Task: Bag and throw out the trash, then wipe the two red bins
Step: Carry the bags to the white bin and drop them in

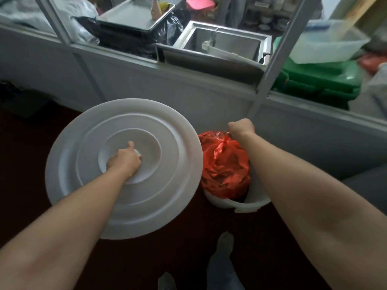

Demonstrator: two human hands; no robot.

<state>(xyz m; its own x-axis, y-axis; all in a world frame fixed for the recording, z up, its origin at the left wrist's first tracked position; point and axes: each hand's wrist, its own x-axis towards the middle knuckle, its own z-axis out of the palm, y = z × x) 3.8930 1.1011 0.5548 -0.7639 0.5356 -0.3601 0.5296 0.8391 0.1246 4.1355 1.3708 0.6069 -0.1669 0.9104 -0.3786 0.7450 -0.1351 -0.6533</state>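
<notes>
- You get one view only: head-worn wide-angle, facing forward and steeply down.
- Both your forearms enter from the bottom edge; left hand [125, 162] and right hand [240, 128] sit mid-frame, close.
- A socked foot [225, 241] shows at the bottom; a partition wall [188, 84] crosses the top, farther off.

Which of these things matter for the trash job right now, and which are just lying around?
In the job: red bag, white bucket, lid, left hand, right hand.
Lying about: sink, metal trays, green bin, clear tub.
</notes>
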